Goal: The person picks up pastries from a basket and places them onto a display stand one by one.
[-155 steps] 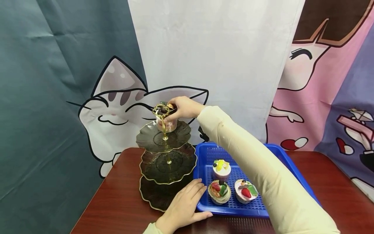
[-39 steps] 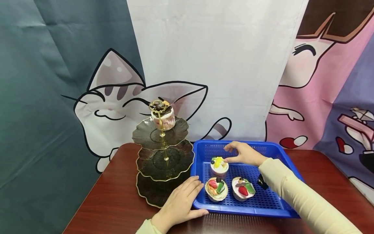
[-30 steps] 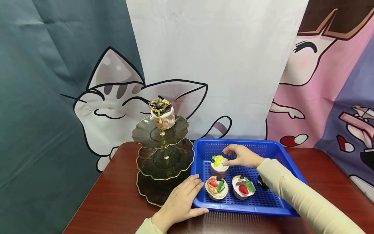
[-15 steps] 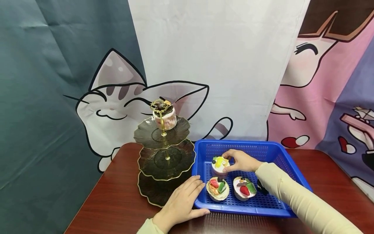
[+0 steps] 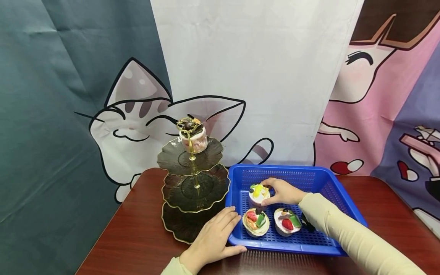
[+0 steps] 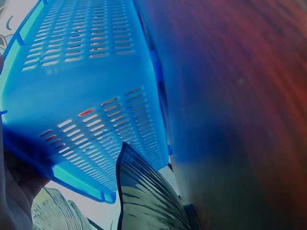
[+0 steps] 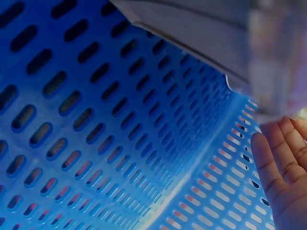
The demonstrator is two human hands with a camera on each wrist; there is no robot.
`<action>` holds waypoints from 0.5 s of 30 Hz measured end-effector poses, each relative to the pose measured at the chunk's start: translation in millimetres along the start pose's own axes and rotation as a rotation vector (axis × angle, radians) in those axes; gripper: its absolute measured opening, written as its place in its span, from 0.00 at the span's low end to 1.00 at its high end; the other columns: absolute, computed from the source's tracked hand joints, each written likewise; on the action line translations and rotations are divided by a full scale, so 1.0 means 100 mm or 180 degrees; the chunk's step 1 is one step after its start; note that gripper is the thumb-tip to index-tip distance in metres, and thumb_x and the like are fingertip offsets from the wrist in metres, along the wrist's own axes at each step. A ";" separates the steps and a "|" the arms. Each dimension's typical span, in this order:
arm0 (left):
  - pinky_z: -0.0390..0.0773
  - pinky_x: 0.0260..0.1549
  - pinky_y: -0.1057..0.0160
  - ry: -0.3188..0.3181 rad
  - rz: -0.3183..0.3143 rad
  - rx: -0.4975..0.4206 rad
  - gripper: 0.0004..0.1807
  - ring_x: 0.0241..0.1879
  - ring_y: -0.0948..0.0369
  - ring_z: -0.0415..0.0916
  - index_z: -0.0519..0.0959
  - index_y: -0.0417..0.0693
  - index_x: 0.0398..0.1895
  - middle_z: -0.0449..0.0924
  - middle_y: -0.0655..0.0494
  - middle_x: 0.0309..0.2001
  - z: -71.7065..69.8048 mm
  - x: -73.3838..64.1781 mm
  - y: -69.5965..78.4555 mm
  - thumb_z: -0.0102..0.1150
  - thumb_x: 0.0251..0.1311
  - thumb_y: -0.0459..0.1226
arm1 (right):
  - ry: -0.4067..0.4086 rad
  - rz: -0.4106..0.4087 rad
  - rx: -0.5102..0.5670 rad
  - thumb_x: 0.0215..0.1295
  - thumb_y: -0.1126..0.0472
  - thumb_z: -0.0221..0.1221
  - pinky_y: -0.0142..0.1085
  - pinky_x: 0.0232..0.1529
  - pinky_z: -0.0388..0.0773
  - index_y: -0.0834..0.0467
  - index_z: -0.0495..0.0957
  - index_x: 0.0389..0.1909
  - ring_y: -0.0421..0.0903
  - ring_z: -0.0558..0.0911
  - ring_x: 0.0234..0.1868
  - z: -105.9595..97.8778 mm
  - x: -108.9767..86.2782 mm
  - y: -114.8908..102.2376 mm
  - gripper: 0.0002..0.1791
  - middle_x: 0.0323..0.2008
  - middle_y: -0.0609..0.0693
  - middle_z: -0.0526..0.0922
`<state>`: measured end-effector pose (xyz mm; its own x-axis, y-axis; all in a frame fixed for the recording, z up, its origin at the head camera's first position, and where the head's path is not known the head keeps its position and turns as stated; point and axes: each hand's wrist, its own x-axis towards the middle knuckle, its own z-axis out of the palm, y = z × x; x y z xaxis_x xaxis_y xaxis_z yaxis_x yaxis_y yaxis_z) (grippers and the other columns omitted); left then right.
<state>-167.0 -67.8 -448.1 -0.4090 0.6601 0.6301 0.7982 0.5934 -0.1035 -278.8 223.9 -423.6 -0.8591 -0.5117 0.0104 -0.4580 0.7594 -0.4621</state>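
My right hand [image 5: 282, 191] reaches into the blue basket [image 5: 285, 249] and grips a pink dessert cup [image 5: 256, 198] topped with cream and yellow fruit, thumb in front and fingers behind. In the right wrist view, fingers [image 7: 283, 158] lie against the clear cup [image 7: 273, 62]. Two cupcakes, one with cream-coloured topping [image 5: 255, 226] and one with pink topping [image 5: 287, 224], stand in front of it. My left hand [image 5: 214, 237] rests with extended fingers on the basket's left rim. A chocolate-topped dessert cup [image 5: 196, 143] sits on the top tier of a dark, gold-edged stand [image 5: 209, 198].
The three-tier stand has a gold post and a looped handle [image 5: 187, 125], close to the basket's left side. Both stand on a red-brown wooden table [image 5: 120, 229]. A cartoon-printed curtain [image 5: 261, 76] hangs behind.
My right hand placed the chocolate-topped cup on the top tier and let go, then came back to the basket. Its fingers have closed round the yellow-fruit cup. The left hand stays on the rim.
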 end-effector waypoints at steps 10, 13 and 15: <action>0.70 0.64 0.62 -0.0090 -0.0089 -0.0038 0.38 0.62 0.58 0.71 0.80 0.45 0.51 0.79 0.56 0.52 -0.01 0.01 0.02 0.64 0.46 0.65 | 0.0046 -0.0061 -0.0072 0.46 0.38 0.70 0.53 0.60 0.73 0.64 0.71 0.59 0.55 0.77 0.57 0.05 0.01 0.02 0.45 0.56 0.58 0.78; 0.70 0.64 0.62 -0.0098 -0.0087 -0.0035 0.38 0.62 0.58 0.71 0.80 0.45 0.51 0.79 0.56 0.52 -0.02 0.01 0.02 0.64 0.46 0.65 | 0.0079 -0.0098 -0.0115 0.46 0.38 0.70 0.53 0.59 0.74 0.65 0.72 0.58 0.56 0.77 0.56 0.06 0.01 0.02 0.45 0.55 0.59 0.78; 0.70 0.64 0.62 -0.0065 -0.0058 -0.0033 0.38 0.62 0.58 0.71 0.80 0.45 0.51 0.79 0.55 0.51 -0.02 0.01 0.02 0.64 0.46 0.65 | 0.0099 -0.0116 -0.0155 0.46 0.38 0.70 0.54 0.59 0.74 0.65 0.72 0.58 0.56 0.77 0.56 0.07 0.01 0.01 0.45 0.54 0.60 0.78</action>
<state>-165.3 -66.6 -446.2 -0.4324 0.6586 0.6158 0.7951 0.6006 -0.0841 -278.6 221.7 -430.0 -0.8479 -0.5273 0.0542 -0.4990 0.7595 -0.4173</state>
